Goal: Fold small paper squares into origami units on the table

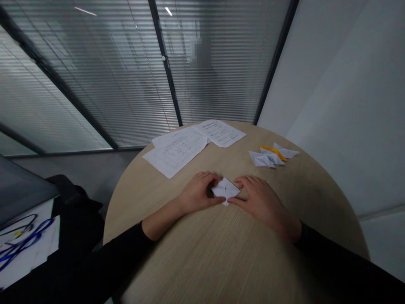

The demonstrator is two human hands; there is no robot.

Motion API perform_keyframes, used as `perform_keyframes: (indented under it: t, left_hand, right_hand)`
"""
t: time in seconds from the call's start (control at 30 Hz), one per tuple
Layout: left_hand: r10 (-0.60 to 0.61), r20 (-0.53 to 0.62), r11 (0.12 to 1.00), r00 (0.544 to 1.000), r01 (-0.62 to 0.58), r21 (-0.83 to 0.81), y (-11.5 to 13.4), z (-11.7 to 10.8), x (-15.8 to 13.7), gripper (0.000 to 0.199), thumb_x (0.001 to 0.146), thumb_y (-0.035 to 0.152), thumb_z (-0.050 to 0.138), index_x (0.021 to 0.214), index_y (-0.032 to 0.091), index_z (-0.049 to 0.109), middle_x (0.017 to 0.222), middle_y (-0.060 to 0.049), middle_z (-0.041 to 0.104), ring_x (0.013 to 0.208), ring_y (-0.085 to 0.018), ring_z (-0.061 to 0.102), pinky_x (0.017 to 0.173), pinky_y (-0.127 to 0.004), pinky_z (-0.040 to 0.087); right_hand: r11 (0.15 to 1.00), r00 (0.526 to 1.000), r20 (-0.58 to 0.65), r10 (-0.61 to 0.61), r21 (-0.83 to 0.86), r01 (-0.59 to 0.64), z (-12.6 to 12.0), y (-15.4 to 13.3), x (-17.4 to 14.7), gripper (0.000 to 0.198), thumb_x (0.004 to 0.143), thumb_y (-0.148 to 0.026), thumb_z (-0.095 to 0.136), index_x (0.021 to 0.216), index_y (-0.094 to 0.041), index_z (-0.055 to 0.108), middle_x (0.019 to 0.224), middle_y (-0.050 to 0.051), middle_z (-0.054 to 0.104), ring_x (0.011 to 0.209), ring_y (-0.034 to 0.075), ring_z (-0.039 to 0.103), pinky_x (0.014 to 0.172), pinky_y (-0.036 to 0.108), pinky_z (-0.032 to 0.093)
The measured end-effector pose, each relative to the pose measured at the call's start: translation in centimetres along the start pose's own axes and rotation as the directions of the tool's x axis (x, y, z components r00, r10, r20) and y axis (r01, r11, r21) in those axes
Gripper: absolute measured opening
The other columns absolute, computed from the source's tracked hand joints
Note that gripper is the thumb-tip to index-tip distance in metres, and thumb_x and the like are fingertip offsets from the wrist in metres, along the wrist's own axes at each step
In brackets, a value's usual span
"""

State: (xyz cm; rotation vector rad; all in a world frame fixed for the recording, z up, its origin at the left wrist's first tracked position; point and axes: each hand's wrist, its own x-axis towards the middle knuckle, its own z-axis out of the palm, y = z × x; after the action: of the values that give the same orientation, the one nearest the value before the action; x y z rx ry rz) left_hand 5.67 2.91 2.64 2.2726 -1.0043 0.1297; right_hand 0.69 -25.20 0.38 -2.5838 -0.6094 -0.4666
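A small piece of folded white paper [225,188], shaped like a diamond with crease lines at its centre, is held between my two hands over the middle of the round table [202,261]. My left hand [200,192] grips its left side, thumb along the near edge and fingers at the far left. On the other side, my right hand [257,198] has its thumb at the near tip and its fingers by the upper right edge. The fingertips of both hands partly cover the paper's edges.
Several folded paper boats [268,158], white with one orange piece, lie at the back right. Printed sheets [180,147] overlap at the table's far edge. Blue cables [27,245] rest on white paper at far left, beside a black chair [76,202]. Glass with blinds [221,84] stands behind.
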Motion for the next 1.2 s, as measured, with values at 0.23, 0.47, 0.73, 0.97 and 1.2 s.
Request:
perform_keyframes:
  t: [0.23, 0.47, 0.73, 0.97, 1.2]
  left_hand:
    - [0.021, -0.008, 1.0, 1.0, -0.021, 0.006, -0.2, 0.1, -0.1, 0.051, 0.088, 0.048, 0.101, 0.124, 0.025, 0.073, 0.111, -0.005, 0.08, 0.102, -0.028, 0.074, 0.095, -0.045, 0.055]
    - [0.009, 0.0, 1.0, 1.0, -0.009, 0.018, 0.1, 0.0, -0.1, 0.058, 0.089, 0.047, 0.099, 0.134, 0.023, 0.073, 0.118, -0.008, 0.08, 0.108, -0.031, 0.074, 0.1, -0.049, 0.056]
    - [0.022, -0.028, 1.0, 0.999, -0.022, -0.006, -0.1, 0.1, -0.2, 0.075, 0.087, 0.049, 0.101, 0.15, 0.025, 0.067, 0.135, -0.013, 0.081, 0.12, -0.035, 0.076, 0.112, -0.058, 0.058]
    - [-0.003, -0.029, 0.999, 1.0, 0.002, -0.043, -0.7, 0.5, -0.5, 0.084, 0.087, 0.052, 0.103, 0.155, 0.024, 0.064, 0.132, -0.012, 0.081, 0.117, -0.033, 0.077, 0.107, -0.055, 0.059]
    - [-0.037, -0.097, 0.98, 0.995, 0.017, -0.199, -0.5, 0.5, -0.6, 0.061, 0.096, 0.045, 0.095, 0.148, 0.024, 0.07, 0.13, -0.011, 0.082, 0.111, -0.029, 0.078, 0.098, -0.046, 0.061]
  right_hand:
    - [0.994, 0.999, 0.005, 0.049, 0.102, -0.05, 0.2, 0.4, 0.2, 0.036, 0.095, -0.051, 0.098, 0.112, -0.028, 0.077, 0.107, 0.007, 0.084, 0.099, 0.032, 0.081, 0.088, 0.048, 0.062]
    - [0.9, 0.971, 0.047, 0.232, 0.369, -0.233, 0.9, 0.5, 0.5, 0.035, 0.088, -0.037, 0.1, 0.108, -0.027, 0.073, 0.098, 0.003, 0.083, 0.079, 0.022, 0.075, 0.07, 0.037, 0.057]
    - [0.722, 0.961, 0.077, 0.266, 0.645, -0.251, 1.2, 0.7, 0.9, 0.047, 0.094, -0.041, 0.091, 0.132, -0.028, 0.067, 0.091, -0.002, 0.073, 0.075, 0.02, 0.067, 0.071, 0.036, 0.059]
    - [0.631, 0.975, 0.109, 0.196, 0.747, -0.21, 0.6, 0.1, 1.2, 0.045, 0.097, -0.042, 0.087, 0.134, -0.029, 0.065, 0.094, -0.001, 0.075, 0.087, 0.023, 0.077, 0.081, 0.039, 0.066]
    - [0.659, 0.978, 0.106, 0.181, 0.725, -0.2, 0.4, 0.0, 1.2, 0.032, 0.101, -0.036, 0.08, 0.131, -0.029, 0.072, 0.11, 0.005, 0.086, 0.102, 0.027, 0.085, 0.093, 0.044, 0.07]
